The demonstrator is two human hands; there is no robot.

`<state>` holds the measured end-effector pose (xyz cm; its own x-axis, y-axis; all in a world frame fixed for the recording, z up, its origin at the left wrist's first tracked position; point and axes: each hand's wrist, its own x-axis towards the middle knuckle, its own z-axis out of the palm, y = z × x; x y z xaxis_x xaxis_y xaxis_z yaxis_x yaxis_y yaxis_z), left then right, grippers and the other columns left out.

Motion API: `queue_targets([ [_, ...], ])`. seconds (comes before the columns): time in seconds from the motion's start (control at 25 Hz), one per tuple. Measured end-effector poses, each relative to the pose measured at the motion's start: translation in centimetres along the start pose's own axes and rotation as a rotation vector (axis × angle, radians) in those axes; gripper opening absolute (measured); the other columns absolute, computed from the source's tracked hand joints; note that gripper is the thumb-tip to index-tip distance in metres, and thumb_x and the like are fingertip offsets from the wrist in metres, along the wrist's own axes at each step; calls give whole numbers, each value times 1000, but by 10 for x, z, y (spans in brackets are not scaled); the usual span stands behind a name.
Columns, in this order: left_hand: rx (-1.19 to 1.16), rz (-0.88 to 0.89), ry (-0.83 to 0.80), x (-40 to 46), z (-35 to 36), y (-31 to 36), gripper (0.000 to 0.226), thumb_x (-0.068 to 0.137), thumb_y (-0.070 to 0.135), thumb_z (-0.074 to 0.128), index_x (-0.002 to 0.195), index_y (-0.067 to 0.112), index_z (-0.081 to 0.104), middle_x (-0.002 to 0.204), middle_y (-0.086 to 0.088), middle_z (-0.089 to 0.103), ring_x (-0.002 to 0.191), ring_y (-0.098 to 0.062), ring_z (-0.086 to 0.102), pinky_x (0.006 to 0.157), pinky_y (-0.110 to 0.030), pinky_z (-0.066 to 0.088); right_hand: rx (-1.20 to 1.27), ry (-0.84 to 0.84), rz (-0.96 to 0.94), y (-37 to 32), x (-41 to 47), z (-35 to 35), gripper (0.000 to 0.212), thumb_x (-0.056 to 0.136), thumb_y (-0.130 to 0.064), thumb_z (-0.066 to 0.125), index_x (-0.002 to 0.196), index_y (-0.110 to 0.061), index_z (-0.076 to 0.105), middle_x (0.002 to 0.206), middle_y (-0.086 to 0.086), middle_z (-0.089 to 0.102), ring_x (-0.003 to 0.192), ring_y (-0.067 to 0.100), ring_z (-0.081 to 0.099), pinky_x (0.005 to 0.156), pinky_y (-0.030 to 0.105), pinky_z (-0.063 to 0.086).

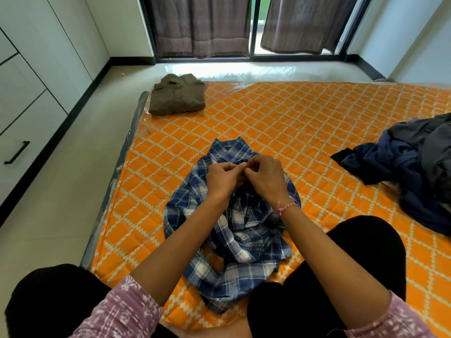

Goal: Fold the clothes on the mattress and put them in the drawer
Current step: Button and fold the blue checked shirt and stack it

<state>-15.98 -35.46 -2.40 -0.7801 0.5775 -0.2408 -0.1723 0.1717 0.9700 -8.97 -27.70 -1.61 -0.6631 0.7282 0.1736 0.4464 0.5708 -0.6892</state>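
I sit on the orange mattress [305, 113] with the blue plaid shirt [234, 230] lying crumpled in front of me, between my knees. My left hand [223, 178] and my right hand [264, 178] meet just below the collar, fingers curled, and both pinch the cloth of the shirt there. A folded brown shirt [177, 95] lies at the far left corner of the mattress. A heap of dark clothes [412, 167] lies at my right. White drawers [22, 132] stand along the left wall.

free: mattress [305, 123] mid | blocked: clothes pile [410, 167] R, folded shirt [177, 95] far-L
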Motion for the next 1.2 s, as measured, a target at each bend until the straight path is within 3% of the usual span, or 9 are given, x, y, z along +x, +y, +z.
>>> queue_targets([
  [0.16,176,104,59,6,3,4,24,93,11,59,72,1,64,70,-13,62,61,-19,60,58,-25,51,55,30,58,-2,-3,-1,16,83,-11,61,69,-4,64,62,5,59,57,18,55,55,30,45],
  [0.28,127,86,-17,10,1,1,27,96,13,54,71,5,60,69,-12,55,65,-22,52,64,-35,49,563,-82,337,-2,3,-12,23,87,-3,58,65,-3,60,56,6,52,48,16,46,44,24,39],
  [0.44,34,59,-118,8,-1,-3,26,98,15,51,73,12,58,64,-1,51,57,-10,46,57,-22,42,963,-218,663,1,5,-17,19,89,-7,60,70,-7,62,53,-2,54,46,6,50,43,15,43],
  [0.6,148,134,-171,10,-9,-5,12,93,8,57,82,14,58,70,1,58,60,-8,57,56,-18,48,1110,-255,752,8,17,-22,19,90,-9,60,71,-8,61,49,-4,56,40,3,52,40,14,45],
  [0.68,272,93,-234,10,-13,-14,2,92,10,59,91,12,58,76,0,59,73,-14,60,61,-23,50,1088,-234,750,9,29,-25,20,90,-10,60,70,-8,60,48,-4,56,38,3,51,40,15,45],
  [0.76,428,77,-235,13,-14,-24,10,89,14,64,97,10,59,78,2,56,75,-14,56,65,-27,49,1047,-225,750,10,40,-24,20,91,-11,59,71,-8,60,52,-2,54,38,3,50,41,15,46],
  [0.88,557,84,-191,19,-13,-27,15,86,14,68,77,8,58,63,1,49,57,-11,47,59,-26,39,977,-180,690,10,48,-18,16,92,-9,59,76,-7,59,66,3,55,47,8,54,47,19,50],
  [1.04,441,31,-145,18,-19,-37,41,86,7,67,56,15,41,49,4,40,39,-2,41,50,-22,35,177,-45,272,24,19,-9,13,86,-12,65,73,-12,63,69,3,61,64,18,59,61,31,52],
  [1.2,272,-86,-209,11,-28,-44,31,87,6,66,61,13,49,54,1,46,42,-4,47,47,-19,41,-76,-332,159,30,-26,16,13,84,-22,69,75,-14,67,66,-2,60,60,14,57,58,28,47],
])
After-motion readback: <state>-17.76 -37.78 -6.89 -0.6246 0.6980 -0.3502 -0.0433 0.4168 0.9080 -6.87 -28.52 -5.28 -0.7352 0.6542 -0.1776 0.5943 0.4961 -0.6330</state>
